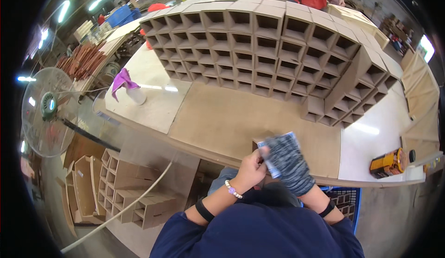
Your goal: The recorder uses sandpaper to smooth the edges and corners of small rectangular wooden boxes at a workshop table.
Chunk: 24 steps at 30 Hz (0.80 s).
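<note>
My left hand (251, 170), bare with a beaded bracelet at the wrist, is closed at the table's near edge. What its fingers grip is hidden. Beside it, my right hand (289, 160) wears a grey and black knitted glove and is blurred by motion. It holds a thin blue and white sheet (274, 169), which sticks out on both sides of the glove. A small brown corner, perhaps of an open box (255, 145), shows just beyond my left fingers. Most of it is covered by my hands.
Stacked brown open-fronted boxes (245, 42) form a wall across the table (208, 114). At left stand a white container (136, 96) with a purple cloth (123, 83), and a fan (48, 104). At right lies an orange-and-black jar (388, 163). More boxes (139, 204) sit low at left.
</note>
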Tool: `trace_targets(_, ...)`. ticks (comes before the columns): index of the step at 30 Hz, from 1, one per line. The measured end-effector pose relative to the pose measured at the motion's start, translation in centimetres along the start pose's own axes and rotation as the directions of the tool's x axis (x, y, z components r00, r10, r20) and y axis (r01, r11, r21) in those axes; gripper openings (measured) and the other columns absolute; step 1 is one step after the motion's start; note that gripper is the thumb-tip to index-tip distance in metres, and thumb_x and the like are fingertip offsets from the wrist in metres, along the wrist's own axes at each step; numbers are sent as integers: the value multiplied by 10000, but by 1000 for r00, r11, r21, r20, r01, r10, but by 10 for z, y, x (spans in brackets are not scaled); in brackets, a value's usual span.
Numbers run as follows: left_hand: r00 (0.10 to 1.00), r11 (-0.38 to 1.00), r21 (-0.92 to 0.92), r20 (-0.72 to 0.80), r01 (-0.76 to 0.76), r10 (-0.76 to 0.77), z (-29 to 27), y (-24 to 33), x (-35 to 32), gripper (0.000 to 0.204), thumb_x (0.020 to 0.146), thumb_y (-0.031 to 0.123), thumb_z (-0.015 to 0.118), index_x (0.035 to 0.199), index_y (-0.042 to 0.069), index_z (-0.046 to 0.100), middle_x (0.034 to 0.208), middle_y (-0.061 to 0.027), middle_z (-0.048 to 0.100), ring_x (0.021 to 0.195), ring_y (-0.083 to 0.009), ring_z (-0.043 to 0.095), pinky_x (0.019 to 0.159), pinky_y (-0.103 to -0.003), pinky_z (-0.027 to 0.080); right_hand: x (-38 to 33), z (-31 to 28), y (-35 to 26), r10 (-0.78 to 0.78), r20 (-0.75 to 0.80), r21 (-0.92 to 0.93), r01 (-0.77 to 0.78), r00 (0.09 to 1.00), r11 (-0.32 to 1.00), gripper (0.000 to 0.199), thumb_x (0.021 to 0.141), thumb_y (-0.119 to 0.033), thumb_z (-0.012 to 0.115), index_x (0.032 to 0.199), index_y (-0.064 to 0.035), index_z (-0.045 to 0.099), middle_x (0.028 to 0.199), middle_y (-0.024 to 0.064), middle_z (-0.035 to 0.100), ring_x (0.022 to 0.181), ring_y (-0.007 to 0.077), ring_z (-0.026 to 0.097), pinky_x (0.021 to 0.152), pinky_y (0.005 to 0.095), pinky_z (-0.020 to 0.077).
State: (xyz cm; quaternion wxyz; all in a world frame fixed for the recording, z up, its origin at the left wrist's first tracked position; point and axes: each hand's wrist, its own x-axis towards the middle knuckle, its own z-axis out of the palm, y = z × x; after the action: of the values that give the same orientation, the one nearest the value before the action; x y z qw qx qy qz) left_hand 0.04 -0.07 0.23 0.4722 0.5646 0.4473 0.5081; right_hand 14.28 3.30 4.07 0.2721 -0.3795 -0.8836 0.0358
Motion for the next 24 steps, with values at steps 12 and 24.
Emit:
trace_targets(12,998,998,-55,61,-13,16,-4,-3,0,252,847,8,505,1094,-31,478,910,-78,627,874,-94,571,744,-232,450,5,-12,-10,-16,2,-9,16,1000,1000,361,751,-174,521,1092,-56,531,1094,153,529,1072,307,483,995,457,296)
trace_targets(24,999,972,-233,-26,17,-24,-4,-5,8,162,854,99,528,981,12,476,806,-10,548,719,-77,482,654,-236,410,-25,-6,58,107,-191,-132,-134,976,982,456,795,46,407,1241,-31,463,1195,178,515,1113,333,479,971,420,344)
